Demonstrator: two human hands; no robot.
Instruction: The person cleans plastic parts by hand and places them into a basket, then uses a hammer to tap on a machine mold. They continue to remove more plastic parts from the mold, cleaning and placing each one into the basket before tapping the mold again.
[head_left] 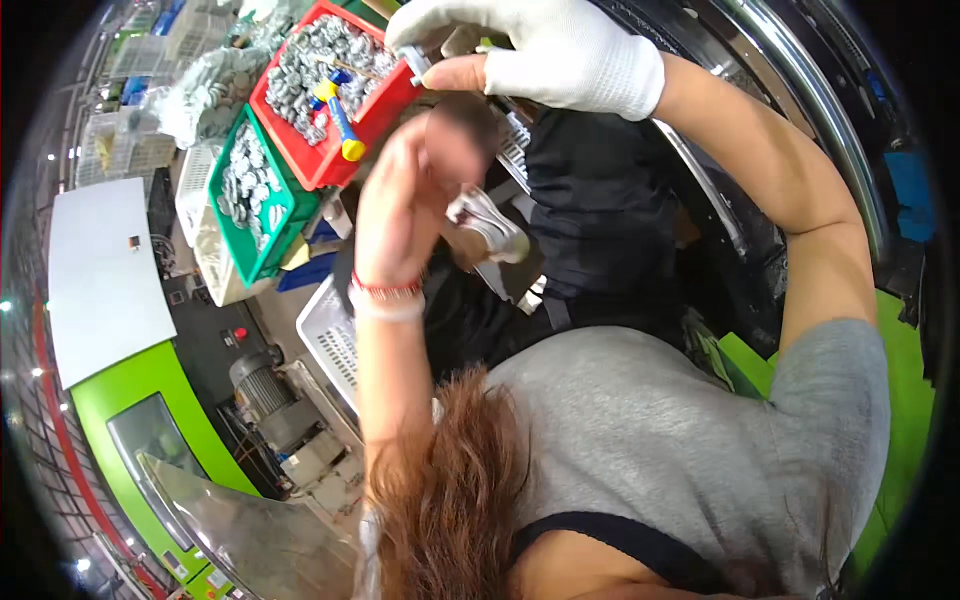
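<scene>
One small metal part [413,66] is grasped in the grip of the gloved right hand [545,50], near the right corner of one red bin [390,93]; whether the bare, blurred left hand [403,205] is clenched cannot be told. One blue-and-yellow tool [342,122] is laid over that bin's many metal pieces [345,48], beside one green bin [290,222].

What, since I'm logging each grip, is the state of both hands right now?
Left hand: blurred; open or closed cannot be told.
Right hand: gloved, closed on a small grey part.
</scene>
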